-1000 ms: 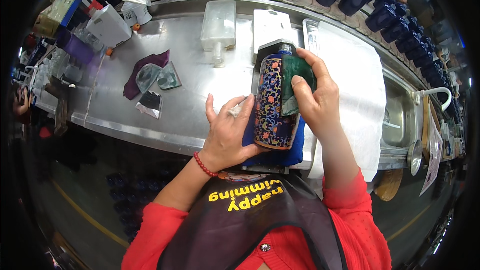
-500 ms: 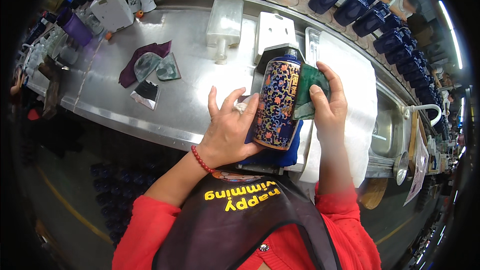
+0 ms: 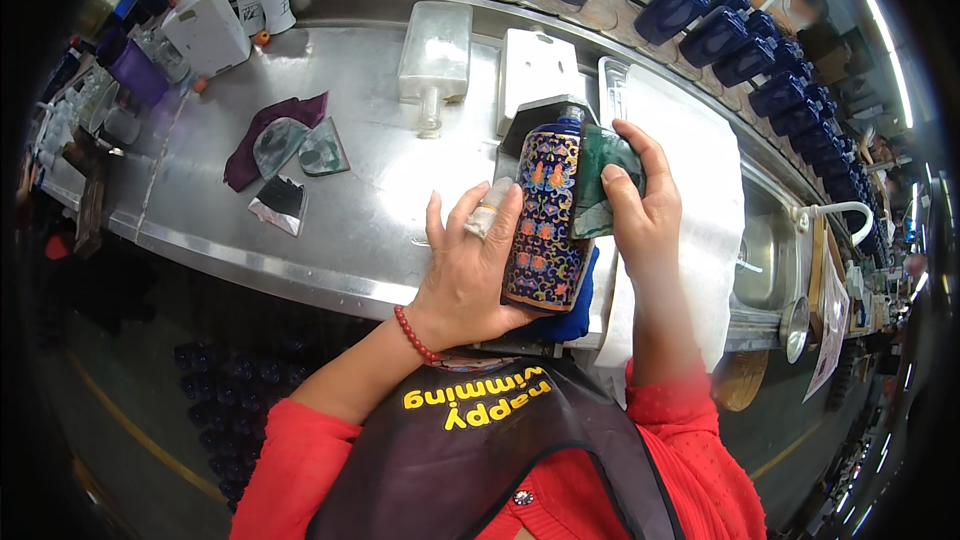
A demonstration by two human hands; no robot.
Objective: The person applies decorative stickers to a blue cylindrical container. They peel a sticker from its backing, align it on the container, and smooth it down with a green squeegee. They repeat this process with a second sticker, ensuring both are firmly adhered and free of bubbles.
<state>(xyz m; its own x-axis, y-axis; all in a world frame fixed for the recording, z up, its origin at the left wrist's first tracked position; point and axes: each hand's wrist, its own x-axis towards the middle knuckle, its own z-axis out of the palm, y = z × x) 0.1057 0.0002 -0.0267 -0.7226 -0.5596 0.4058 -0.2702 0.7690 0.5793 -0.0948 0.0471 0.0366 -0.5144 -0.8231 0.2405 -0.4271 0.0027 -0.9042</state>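
A dark blue bottle (image 3: 545,220) with a colourful floral pattern stands tilted in front of me, its neck pointing away. My left hand (image 3: 468,265) grips its lower left side, thumb near the base; one finger carries a whitish wrap. In my right hand (image 3: 645,205) is a flat green scraper pad (image 3: 606,185), pinched between thumb and fingers. The pad's edge lies along the bottle's right side. Behind the bottle neck is a dark angular rest (image 3: 545,112). Blue cloth (image 3: 578,315) shows beneath the bottle's base.
A clear bottle (image 3: 435,55) lies on the steel bench (image 3: 370,210), beside a white block (image 3: 535,65). Purple cloth and small pads (image 3: 300,140) lie left. White sheet (image 3: 690,140), sink (image 3: 765,250) and tap (image 3: 840,208) are right. Several blue bottles (image 3: 670,8) line the back belt.
The bottle has turned about its length: the gold panel is gone from view and red flowers face up. Both hands keep their hold. The whole view has shifted slightly.
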